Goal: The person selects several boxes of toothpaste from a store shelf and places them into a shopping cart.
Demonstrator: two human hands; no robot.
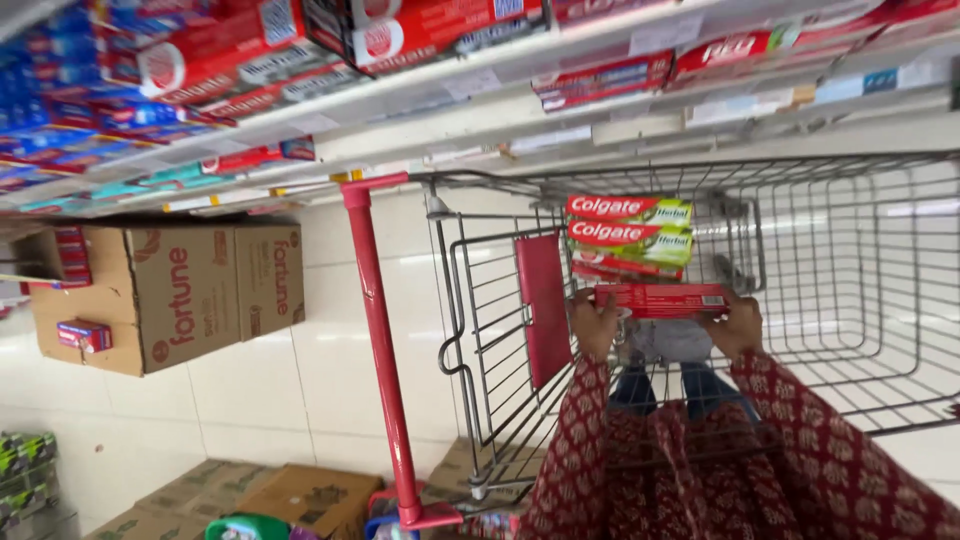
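Both hands grip one red toothpaste carton [662,299] by its ends, left hand [594,322] and right hand [738,324] clamped on it, above the wire shopping cart [850,300]. Stacked red-green cartons [630,236] lie just beyond it. A cardboard box [185,295] stands far left.

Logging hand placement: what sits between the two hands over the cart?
Head view: a red carton, gripped endwise by the left hand and right hand, above the wire cart.
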